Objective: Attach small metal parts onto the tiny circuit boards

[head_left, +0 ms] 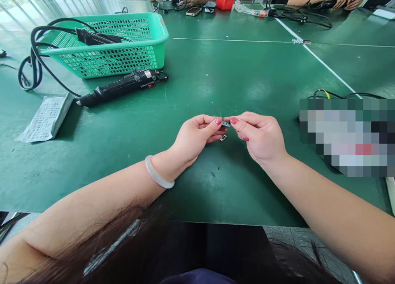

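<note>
My left hand (pixel 197 136) and my right hand (pixel 261 136) meet over the middle of the green table (pixel 197 90). Between their pinched fingertips is a small grey part (pixel 226 123), held from both sides. A tiny metal piece (pixel 223 138) shows just below it, close to my left fingers; whether it lies on the table or touches a finger is unclear. To the left lies a black electric screwdriver (pixel 120 87) with its cable, and near its tip is a white paper packet (pixel 46 117) with writing.
A green basket (pixel 123 55) with a black tool (pixel 92 37) and looped cable stands at the back left. A blurred-out object (pixel 348 138) is at the right. Two people's hands work at the far edge, near a red box (pixel 225 2), a phone (pixel 194 12) and cables (pixel 304 17).
</note>
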Demonstrator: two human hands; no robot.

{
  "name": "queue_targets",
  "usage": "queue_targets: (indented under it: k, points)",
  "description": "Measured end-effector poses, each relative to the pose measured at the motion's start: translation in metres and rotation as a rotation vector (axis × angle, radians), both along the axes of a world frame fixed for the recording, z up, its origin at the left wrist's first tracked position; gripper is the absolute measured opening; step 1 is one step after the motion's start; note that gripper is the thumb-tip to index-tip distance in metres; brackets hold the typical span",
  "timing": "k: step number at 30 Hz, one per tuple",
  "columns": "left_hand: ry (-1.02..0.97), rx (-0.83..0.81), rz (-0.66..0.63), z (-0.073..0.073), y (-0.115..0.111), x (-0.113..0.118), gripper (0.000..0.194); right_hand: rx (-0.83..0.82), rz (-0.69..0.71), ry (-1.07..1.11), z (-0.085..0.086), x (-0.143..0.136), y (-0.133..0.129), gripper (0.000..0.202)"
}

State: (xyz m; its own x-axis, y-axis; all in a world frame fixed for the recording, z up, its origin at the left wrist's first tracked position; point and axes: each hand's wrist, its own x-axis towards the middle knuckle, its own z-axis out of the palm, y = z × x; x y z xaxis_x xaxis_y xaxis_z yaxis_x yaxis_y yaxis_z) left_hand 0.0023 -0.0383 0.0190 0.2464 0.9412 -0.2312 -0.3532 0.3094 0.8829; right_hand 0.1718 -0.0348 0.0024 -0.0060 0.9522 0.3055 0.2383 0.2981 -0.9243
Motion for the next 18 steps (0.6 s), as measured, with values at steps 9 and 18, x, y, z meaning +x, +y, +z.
queue_targets:
  k: [9,18]
  points:
    - [-0.008,0.013,0.005,-0.0011,-0.0004,-0.0002,0.017,-0.179,0.045,0.223,0.0047,-0.0026,0.0027,0.025]
    - [-0.017,0.025,0.012,-0.0023,-0.0002,-0.0002,0.017,-0.102,0.026,0.162,0.0035,-0.0040,0.0030,0.028]
